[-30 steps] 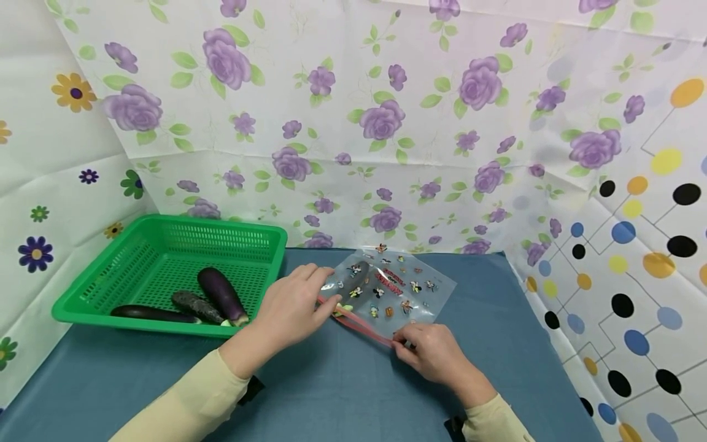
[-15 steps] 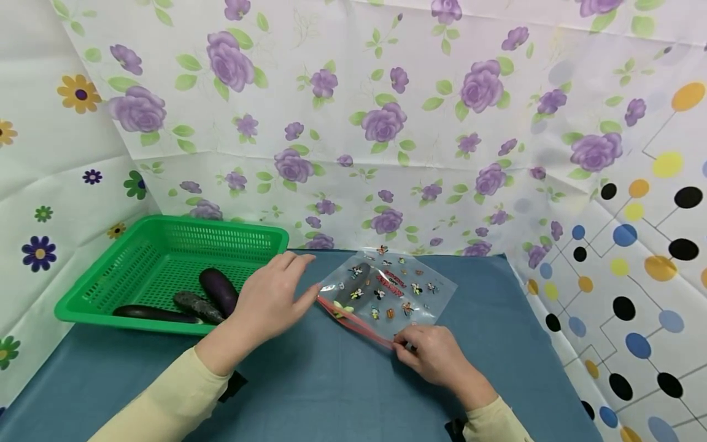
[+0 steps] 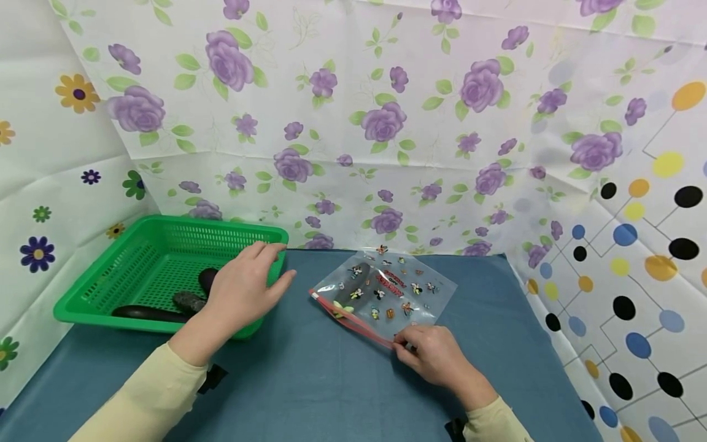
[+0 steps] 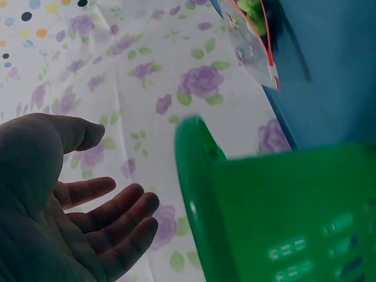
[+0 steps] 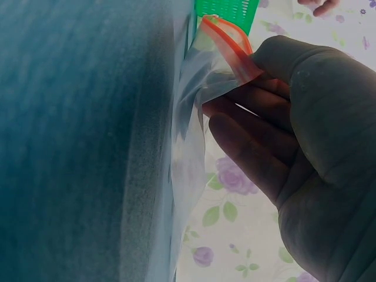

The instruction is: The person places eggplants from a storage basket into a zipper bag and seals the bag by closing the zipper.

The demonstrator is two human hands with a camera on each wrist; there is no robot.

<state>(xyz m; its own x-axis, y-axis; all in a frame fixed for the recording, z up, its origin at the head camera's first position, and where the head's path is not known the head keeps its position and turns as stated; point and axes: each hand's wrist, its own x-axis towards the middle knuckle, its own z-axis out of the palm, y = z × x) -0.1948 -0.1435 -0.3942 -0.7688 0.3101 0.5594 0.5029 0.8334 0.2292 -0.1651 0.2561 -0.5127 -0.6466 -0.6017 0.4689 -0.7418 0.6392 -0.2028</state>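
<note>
**Left hand has swung off the bag, now at the basket**

Only that arm moves; the right hand and the bag stay put. Left: thumb and fingers spread wide, holding nothing, over the near right corner of the green basket; no contact visible. Right: pinching the bag's pink zip edge at its near end. My read: bag is now on one hand's grip, leaving the other free at the basket.

Clear printed bag lies on the table, right of the basket, zip lips looking parted. One long dark vegetable inside, green end toward the zip. Basket: a purple eggplant, partly behind the left hand, a long dark eggplant and a mottled dark vegetable.

Room: floral backdrop behind, dotted sheet on the right, daisy-print sheet on the left. Surface: blue tablecloth, a few shallow creases. Smallest: white tip on the zip's far end, now uncovered.
</note>
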